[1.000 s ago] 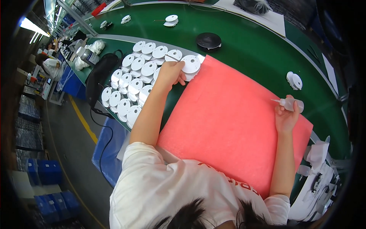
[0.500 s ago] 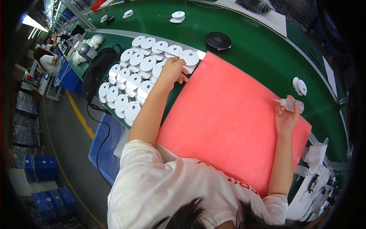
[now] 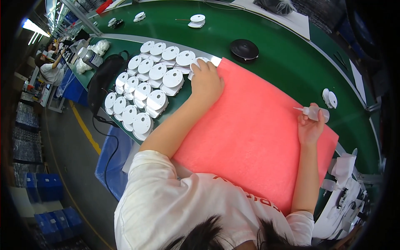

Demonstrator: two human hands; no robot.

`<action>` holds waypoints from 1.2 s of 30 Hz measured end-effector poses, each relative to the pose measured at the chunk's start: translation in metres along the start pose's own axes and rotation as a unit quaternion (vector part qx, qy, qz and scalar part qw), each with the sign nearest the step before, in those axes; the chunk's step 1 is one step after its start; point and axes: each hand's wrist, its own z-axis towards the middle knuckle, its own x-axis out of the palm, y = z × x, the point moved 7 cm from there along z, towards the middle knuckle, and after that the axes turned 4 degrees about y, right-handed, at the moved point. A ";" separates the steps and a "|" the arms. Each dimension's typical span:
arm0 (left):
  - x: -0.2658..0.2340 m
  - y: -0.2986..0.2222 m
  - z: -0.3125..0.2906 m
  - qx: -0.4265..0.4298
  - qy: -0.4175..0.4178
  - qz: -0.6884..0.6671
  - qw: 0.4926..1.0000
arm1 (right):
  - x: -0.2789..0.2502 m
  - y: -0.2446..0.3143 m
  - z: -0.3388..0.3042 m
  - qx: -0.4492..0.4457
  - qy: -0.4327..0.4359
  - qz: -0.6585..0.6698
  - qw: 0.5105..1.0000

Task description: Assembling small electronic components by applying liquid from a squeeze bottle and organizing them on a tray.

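My left hand [image 3: 207, 81] is closed over a white disc-topped part [image 3: 194, 66] at the right end of the top row, its fingers curled on the disc and hiding much of it. Beside it, rows of similar white parts [image 3: 158, 71] stand on the green bench, each with a round white disc on top. In my right hand [image 3: 309, 128] is a small translucent squeeze bottle [image 3: 321, 114], tilted sideways with its thin nozzle pointing left, over the right side of a pink sheet [image 3: 246, 133].
A green conveyor belt [image 3: 279, 62] curves behind, carrying a black round dish [image 3: 244, 49] and white parts, including a pair [image 3: 329, 98] on the right. At left lie a black bag [image 3: 109, 75] and a white jar [image 3: 91, 57]. A blue-lined bin [image 3: 109, 160] stands below. Another person [image 3: 51, 71] sits far left.
My left hand has moved right along the top row and closed over the end part. My right hand stays nearly still with the squeeze bottle.
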 end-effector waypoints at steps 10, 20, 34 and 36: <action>0.002 -0.010 -0.004 0.132 -0.074 0.099 0.983 | 0.002 -0.001 0.000 0.004 0.013 -0.013 1.000; 0.005 0.012 -0.001 0.114 -0.022 0.038 0.993 | 0.003 -0.001 0.001 -0.003 -0.005 -0.010 1.000; -0.006 0.015 -0.006 0.133 -0.119 0.019 0.984 | 0.003 -0.001 -0.001 0.000 -0.018 -0.007 1.000; -0.004 0.016 -0.007 0.126 -0.125 0.030 0.984 | 0.002 -0.001 0.000 -0.001 -0.019 -0.007 1.000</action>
